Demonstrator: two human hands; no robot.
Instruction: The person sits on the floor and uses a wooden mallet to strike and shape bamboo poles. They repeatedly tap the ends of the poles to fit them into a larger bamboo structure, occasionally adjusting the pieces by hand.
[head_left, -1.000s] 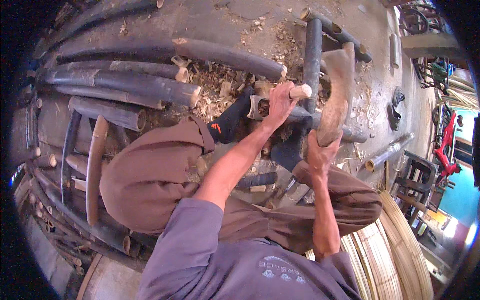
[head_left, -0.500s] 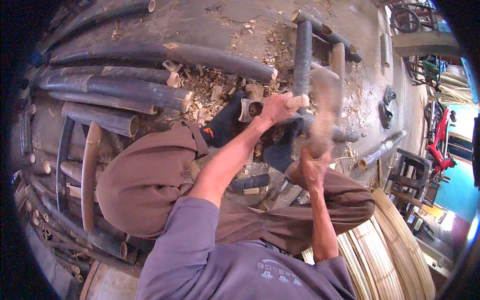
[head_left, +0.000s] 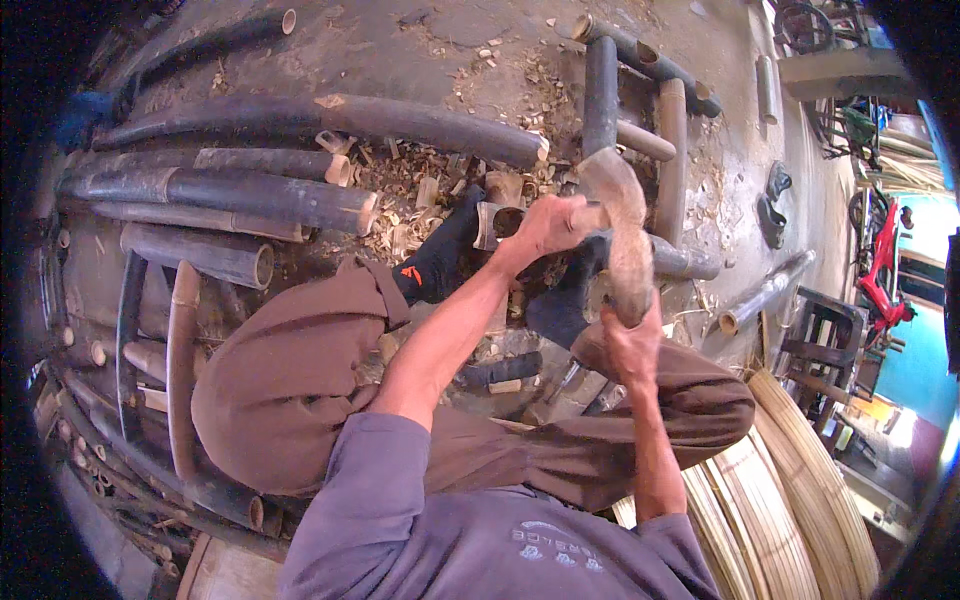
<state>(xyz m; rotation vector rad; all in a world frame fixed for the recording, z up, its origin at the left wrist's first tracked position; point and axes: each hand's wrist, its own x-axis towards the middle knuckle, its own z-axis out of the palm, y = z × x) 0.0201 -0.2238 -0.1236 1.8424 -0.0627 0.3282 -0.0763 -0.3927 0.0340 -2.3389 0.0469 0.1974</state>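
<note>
My left hand [head_left: 548,228] is closed around the round wooden handle [head_left: 594,216] of a tool, probably a chisel. Its working end is hidden behind my hands. My right hand [head_left: 632,340] grips a bent, worn wooden mallet [head_left: 630,235], whose wide far end overlaps the top of that handle. Behind the mallet, dark bamboo poles [head_left: 688,258] joined as a frame extend away from me. A short cut bamboo piece [head_left: 492,222] with a hole stands left of my left hand, beside my dark-shod foot [head_left: 445,250].
Several thick bamboo poles [head_left: 270,195] lie at the left, with pale chips [head_left: 400,190] scattered around their cut ends. A bamboo rack [head_left: 182,350] stands left of my knee. Bundled split strips [head_left: 760,490] lie at my right. Sandals [head_left: 773,205] and a loose pole [head_left: 770,290] are farther right.
The mallet, blurred before, is now sharper, and its wide end has come left over the top of the wooden handle. Both hands keep their grips.
</note>
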